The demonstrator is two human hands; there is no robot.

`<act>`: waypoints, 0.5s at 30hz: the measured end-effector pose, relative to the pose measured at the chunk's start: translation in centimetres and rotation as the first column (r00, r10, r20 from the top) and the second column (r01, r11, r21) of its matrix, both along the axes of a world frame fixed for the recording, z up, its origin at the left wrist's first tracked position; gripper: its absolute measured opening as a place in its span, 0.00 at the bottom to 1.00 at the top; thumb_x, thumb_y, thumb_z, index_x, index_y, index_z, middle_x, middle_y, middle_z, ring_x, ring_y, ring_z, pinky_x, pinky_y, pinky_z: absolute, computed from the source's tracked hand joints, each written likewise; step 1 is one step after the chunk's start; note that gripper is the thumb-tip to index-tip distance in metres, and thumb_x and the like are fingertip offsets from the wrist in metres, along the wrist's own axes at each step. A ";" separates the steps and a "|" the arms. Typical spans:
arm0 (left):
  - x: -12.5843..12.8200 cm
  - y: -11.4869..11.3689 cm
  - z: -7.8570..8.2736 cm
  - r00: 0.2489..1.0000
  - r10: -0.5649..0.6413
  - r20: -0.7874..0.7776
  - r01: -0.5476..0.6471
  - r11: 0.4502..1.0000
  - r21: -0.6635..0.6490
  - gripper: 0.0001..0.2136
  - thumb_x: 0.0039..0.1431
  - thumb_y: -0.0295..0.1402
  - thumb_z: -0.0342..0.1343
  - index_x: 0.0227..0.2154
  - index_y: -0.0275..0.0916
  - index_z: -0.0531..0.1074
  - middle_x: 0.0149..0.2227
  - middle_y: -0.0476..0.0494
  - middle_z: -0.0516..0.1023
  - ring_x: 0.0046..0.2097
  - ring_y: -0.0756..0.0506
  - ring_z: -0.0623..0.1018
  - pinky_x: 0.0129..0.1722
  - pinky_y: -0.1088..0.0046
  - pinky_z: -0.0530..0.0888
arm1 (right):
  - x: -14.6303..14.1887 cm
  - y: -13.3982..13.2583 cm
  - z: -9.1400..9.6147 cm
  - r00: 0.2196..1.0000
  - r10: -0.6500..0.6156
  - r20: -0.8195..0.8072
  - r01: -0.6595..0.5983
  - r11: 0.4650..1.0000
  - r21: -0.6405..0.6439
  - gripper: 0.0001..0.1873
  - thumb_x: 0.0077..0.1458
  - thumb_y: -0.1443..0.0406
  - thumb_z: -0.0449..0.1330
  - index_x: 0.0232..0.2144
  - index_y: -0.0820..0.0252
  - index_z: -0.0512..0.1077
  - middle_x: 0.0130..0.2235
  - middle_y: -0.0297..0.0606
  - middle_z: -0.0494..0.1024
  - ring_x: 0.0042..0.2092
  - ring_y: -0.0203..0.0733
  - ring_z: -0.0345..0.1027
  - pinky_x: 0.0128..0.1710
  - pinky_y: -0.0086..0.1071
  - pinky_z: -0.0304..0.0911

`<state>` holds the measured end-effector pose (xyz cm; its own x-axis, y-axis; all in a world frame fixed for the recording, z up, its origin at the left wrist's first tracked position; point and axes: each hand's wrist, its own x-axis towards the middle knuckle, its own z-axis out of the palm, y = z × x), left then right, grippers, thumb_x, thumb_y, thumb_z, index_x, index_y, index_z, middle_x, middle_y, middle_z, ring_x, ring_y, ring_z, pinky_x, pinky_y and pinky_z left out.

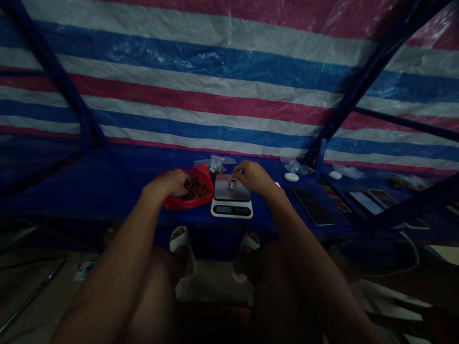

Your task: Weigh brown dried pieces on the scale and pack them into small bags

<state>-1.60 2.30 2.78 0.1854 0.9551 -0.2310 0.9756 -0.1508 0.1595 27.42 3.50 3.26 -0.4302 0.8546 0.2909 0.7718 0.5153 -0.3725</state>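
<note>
An open red plastic bag holds a heap of small brown pieces, too dark to name. My left hand reaches into it from the left, its fingers bent and pressed together among the pieces, tips hidden. Right beside the bag is a white kitchen scale with a dark plate and a small display. A small pale cylindrical container stands upright on the plate. At its right rim my right hand is closed in a pinch; whatever is between the fingertips is too small to make out.
Clear plastic bags lie behind the scale. To the right are a white rounded case, a dark phone and more phones beyond a blue metal post. Striped plastic sheeting hangs behind the blue surface.
</note>
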 end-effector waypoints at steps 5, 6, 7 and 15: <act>-0.6 -0.4 -0.6 0.992 0.048 -0.120 -0.033 0.992 0.120 0.22 0.54 0.33 0.66 0.53 0.40 0.80 0.52 0.32 0.82 0.49 0.36 0.82 0.49 0.67 0.76 | -4.0 -1.6 1.2 0.996 0.081 0.025 -0.083 0.991 0.101 0.16 0.70 0.66 0.54 0.44 0.62 0.83 0.49 0.49 0.84 0.51 0.48 0.76 0.53 0.37 0.65; -0.8 -0.4 -0.7 0.991 0.056 -0.122 -0.040 0.990 0.137 0.23 0.54 0.33 0.65 0.54 0.39 0.80 0.53 0.30 0.81 0.50 0.35 0.82 0.50 0.66 0.76 | -5.1 -2.0 1.3 0.993 0.112 0.022 -0.114 0.989 0.091 0.16 0.70 0.66 0.54 0.44 0.61 0.83 0.48 0.48 0.84 0.49 0.47 0.76 0.51 0.36 0.65; -1.0 -0.5 -0.8 0.994 0.054 -0.099 -0.040 0.990 0.137 0.23 0.53 0.32 0.65 0.54 0.39 0.80 0.52 0.30 0.82 0.49 0.35 0.82 0.50 0.66 0.76 | -6.3 -2.4 1.3 0.988 0.152 0.022 -0.154 0.986 0.071 0.16 0.70 0.66 0.54 0.45 0.60 0.82 0.48 0.47 0.84 0.49 0.47 0.76 0.50 0.35 0.65; -2.2 -0.5 -1.3 0.977 -0.035 0.209 -0.002 0.985 0.174 0.08 0.47 0.29 0.66 0.33 0.42 0.83 0.33 0.40 0.86 0.40 0.38 0.84 0.40 0.70 0.76 | -14.3 -1.2 -2.0 0.936 0.284 0.208 -0.270 0.958 -0.096 0.15 0.62 0.69 0.63 0.50 0.67 0.79 0.53 0.54 0.83 0.54 0.50 0.76 0.52 0.34 0.66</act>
